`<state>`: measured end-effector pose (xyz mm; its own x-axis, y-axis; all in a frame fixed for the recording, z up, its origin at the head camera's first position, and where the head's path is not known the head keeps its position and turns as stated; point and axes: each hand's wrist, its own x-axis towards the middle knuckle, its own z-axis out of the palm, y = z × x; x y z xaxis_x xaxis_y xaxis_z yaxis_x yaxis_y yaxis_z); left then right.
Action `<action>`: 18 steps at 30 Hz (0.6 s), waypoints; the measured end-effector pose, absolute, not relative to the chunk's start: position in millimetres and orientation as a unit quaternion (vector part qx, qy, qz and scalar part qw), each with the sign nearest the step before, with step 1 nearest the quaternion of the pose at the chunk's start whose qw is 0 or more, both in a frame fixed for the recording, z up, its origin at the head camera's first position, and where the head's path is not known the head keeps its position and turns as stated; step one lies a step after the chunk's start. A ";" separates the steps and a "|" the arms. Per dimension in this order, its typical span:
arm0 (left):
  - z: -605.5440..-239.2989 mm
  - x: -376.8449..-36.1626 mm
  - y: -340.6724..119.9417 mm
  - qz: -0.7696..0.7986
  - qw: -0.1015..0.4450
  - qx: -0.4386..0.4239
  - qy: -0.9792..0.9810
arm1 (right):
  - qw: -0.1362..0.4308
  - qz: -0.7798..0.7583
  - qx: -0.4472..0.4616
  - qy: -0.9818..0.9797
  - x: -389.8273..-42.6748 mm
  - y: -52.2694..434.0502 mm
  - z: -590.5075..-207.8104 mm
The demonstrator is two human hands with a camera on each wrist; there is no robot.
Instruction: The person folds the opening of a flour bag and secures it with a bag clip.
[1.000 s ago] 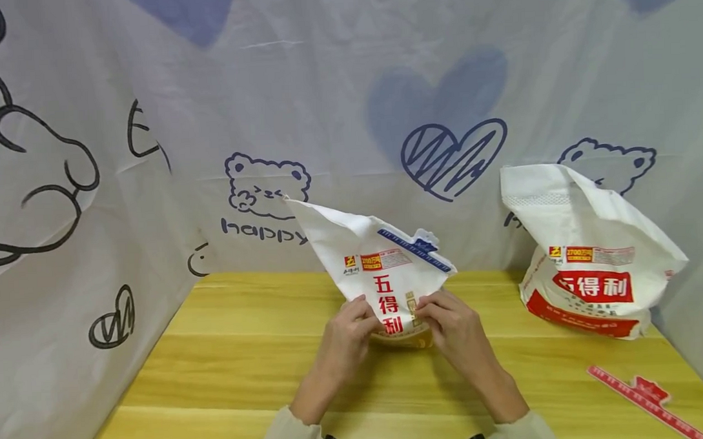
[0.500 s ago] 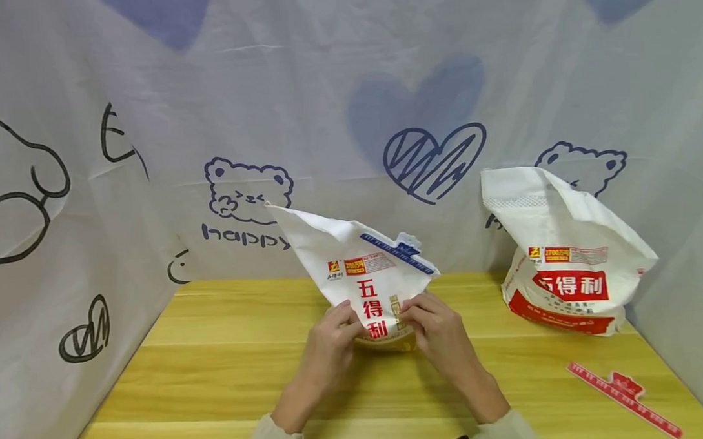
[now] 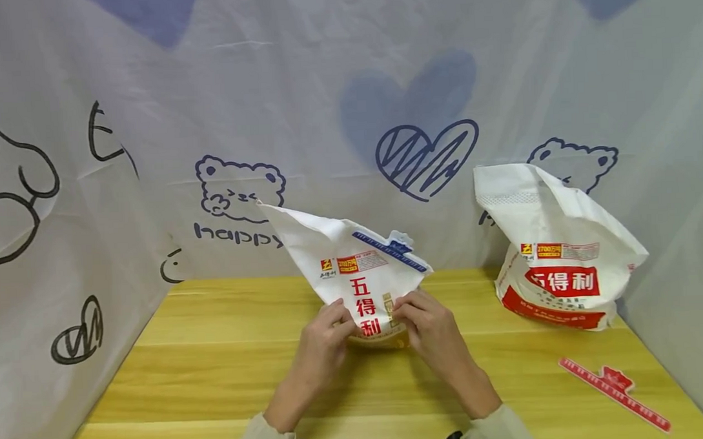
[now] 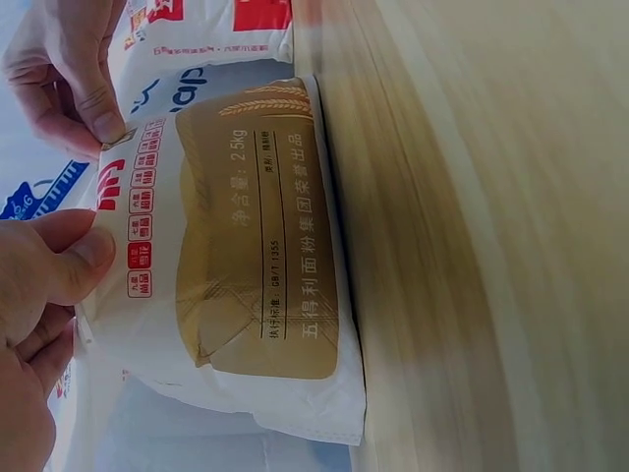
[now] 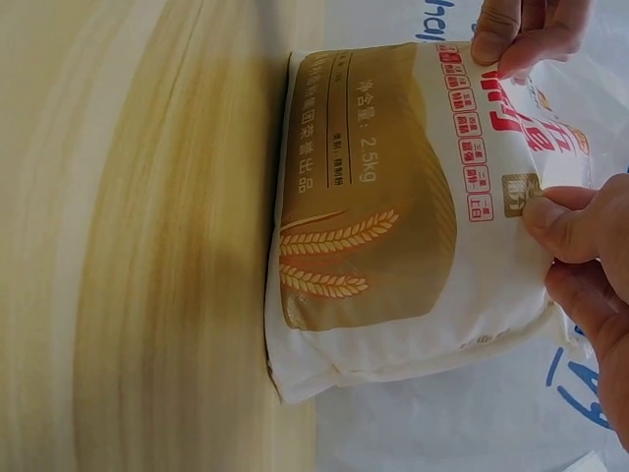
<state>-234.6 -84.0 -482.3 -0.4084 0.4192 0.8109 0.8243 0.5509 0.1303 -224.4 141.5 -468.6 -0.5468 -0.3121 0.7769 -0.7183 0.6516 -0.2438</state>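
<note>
Both hands, left [image 3: 321, 340] and right [image 3: 431, 330], pinched flour bag [image 3: 362, 277] between fingers, upright on bench [image 3: 216, 353]. Risk judged: thin pinch slipping, bag toppling away from fingers.

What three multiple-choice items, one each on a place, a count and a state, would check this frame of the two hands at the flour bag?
1. Where does the red strip lie?
A. on the table's right, near edge
B. inside the far bag
C. under the left hand

2. How many flour bags stand on the table?
A. one
B. two
C. three

3. How is the near bag held?
A. lifted clear
B. lying flat, untouched
C. standing, pinched from both sides

Answers:
1 A, it lies on bare wood below the far bag.
2 B, one centre, one right.
3 C, the left hand and right hand pinch its front.
</note>
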 end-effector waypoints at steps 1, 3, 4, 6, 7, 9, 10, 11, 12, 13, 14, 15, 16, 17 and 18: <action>-481.7 -235.1 -83.7 -0.266 0.382 -0.392 -0.793 | 0.359 0.278 0.309 -0.836 -224.6 141.5 -467.4; -480.9 -235.7 -83.0 -0.262 0.389 -0.394 -0.790 | 0.355 0.274 0.308 -0.839 -224.6 142.1 -466.1; -481.0 -235.5 -83.4 -0.261 0.391 -0.394 -0.790 | 0.354 0.273 0.308 -0.840 -224.4 141.7 -466.1; -481.1 -234.9 -84.1 -0.259 0.389 -0.393 -0.791 | 0.352 0.272 0.308 -0.841 -224.2 141.0 -466.4; -481.2 -234.6 -84.4 -0.259 0.389 -0.393 -0.791 | 0.352 0.272 0.308 -0.841 -224.2 140.8 -466.6; -481.3 -234.0 -84.8 -0.260 0.385 -0.392 -0.794 | 0.353 0.272 0.309 -0.840 -224.4 140.6 -467.0; -481.3 -233.9 -85.0 -0.260 0.384 -0.391 -0.795 | 0.355 0.271 0.310 -0.840 -224.6 140.5 -467.3; -481.2 -233.7 -85.2 -0.261 0.383 -0.390 -0.796 | 0.355 0.270 0.310 -0.839 -224.8 140.4 -467.5; -481.0 -233.6 -85.4 -0.261 0.383 -0.389 -0.796 | 0.357 0.270 0.311 -0.839 -225.0 140.4 -467.6; -480.8 -233.5 -85.6 -0.261 0.382 -0.389 -0.797 | 0.359 0.269 0.311 -0.838 -225.2 140.3 -467.8; -480.6 -233.7 -85.8 -0.261 0.382 -0.389 -0.797 | 0.361 0.269 0.313 -0.836 -225.4 140.2 -467.8; -480.6 -233.8 -86.3 -0.261 0.381 -0.389 -0.797 | 0.362 0.269 0.315 -0.835 -225.8 140.0 -467.7; -480.7 -233.9 -86.9 -0.263 0.381 -0.390 -0.796 | 0.364 0.269 0.319 -0.833 -226.4 139.6 -467.5; -481.1 -234.2 -87.8 -0.264 0.383 -0.391 -0.794 | 0.365 0.269 0.322 -0.831 -227.0 139.1 -467.2; -481.3 -234.2 -88.8 -0.265 0.382 -0.390 -0.795 | 0.366 0.269 0.325 -0.830 -227.5 138.4 -466.8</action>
<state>-234.2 -88.8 -481.3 -0.4036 0.4174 0.8142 0.8227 0.5550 0.1233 -227.5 138.4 -466.8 -0.5210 -0.3433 0.7815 -0.7365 0.6436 -0.2082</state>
